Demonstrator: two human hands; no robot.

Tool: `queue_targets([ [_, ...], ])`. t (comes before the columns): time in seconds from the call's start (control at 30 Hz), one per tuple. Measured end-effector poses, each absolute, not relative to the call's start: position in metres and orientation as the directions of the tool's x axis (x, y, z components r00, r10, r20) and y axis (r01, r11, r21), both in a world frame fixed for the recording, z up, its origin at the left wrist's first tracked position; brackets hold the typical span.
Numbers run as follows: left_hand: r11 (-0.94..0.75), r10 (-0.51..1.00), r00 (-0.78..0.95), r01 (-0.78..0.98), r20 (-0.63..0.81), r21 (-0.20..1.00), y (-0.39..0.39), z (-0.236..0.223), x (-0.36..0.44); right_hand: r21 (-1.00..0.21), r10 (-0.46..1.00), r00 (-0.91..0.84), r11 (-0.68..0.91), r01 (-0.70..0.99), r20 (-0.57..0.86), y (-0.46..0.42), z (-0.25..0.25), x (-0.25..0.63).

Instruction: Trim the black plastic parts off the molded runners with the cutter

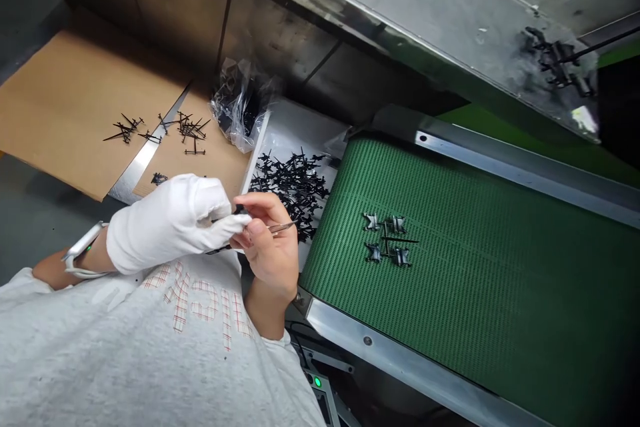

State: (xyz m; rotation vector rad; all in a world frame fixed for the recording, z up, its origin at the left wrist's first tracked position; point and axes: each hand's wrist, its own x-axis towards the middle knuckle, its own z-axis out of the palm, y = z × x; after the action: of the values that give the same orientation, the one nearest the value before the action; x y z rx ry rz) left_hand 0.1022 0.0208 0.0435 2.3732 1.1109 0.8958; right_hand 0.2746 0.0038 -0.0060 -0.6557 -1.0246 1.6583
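Note:
My left hand (173, 221), in a white glove, is closed with thumb and fingers pinching a small black plastic part (241, 209) in front of my shirt. My bare right hand (273, 250) meets it there, its fingers curled around a slim pointed metal tool (281, 228) whose exact kind I cannot make out. The tool's bright tip points to the right, past the fingers. Much of the black part is hidden by the fingertips. Close beyond the hands, a white tray (257, 150) holds a heap of black plastic pieces (295, 180).
On the right runs a green conveyor belt (475, 293) bearing a black moulded frame with several parts (386, 240). Cardboard (65, 100) at left carries thin black sprues (190, 128). A clear plastic bag (240, 103) stands behind the tray. A metal housing (400, 27) overhangs the belt's far side.

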Motion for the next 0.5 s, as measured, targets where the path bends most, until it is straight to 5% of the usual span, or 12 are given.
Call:
queue_targets([
  [0.33, -0.675, 0.712, 0.489, 0.674, 0.504, 0.3, 0.0247, 0.0397, 0.1054, -0.926, 0.964, -0.26, -0.139, -0.35, -0.046, 0.0035, -0.0012, 0.2838],
  [0.5, -0.622, 0.767, 0.441, 0.689, 0.466, 0.371, 0.0255, 0.039, 0.1037, -0.98, 0.99, -0.137, -0.049, -0.193, -0.023, 0.0018, -0.0015, 0.284],
])
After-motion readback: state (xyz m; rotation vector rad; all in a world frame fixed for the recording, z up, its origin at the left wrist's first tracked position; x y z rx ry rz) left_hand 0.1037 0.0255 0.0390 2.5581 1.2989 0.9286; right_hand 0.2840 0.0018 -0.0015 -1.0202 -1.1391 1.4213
